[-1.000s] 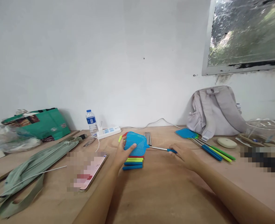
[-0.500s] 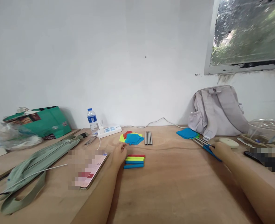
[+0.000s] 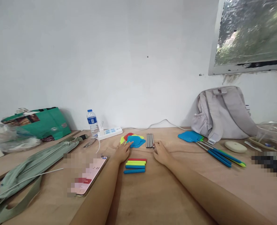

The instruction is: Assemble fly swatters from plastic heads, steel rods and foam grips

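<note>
My left hand (image 3: 123,152) rests with fingers stretched out at the near edge of a small pile of plastic fly swatter heads. A blue swatter head (image 3: 135,141) lies on top, with a red head (image 3: 128,136) and yellow ones under it. Several grey metal rods (image 3: 149,141) lie side by side. My right hand (image 3: 161,153) is at their near right end, fingers slightly bent and apart, fingertips by the outermost rod. Closer to me are tube handles in a row: a red handle (image 3: 137,160), yellow ones and blue handles (image 3: 135,171).
Several assembled fly swatters (image 3: 219,156) lie at the right before a grey backpack (image 3: 223,114). A white round case (image 3: 235,147) sits beside them. At left are a phone (image 3: 91,175), a power strip (image 3: 110,132), a water bottle (image 3: 92,122) and a green strap bag (image 3: 39,165).
My right hand has let go of the assembled fly swatter at the right and moved left to the metal rods. My left hand's fingers have stretched out towards the blue head.
</note>
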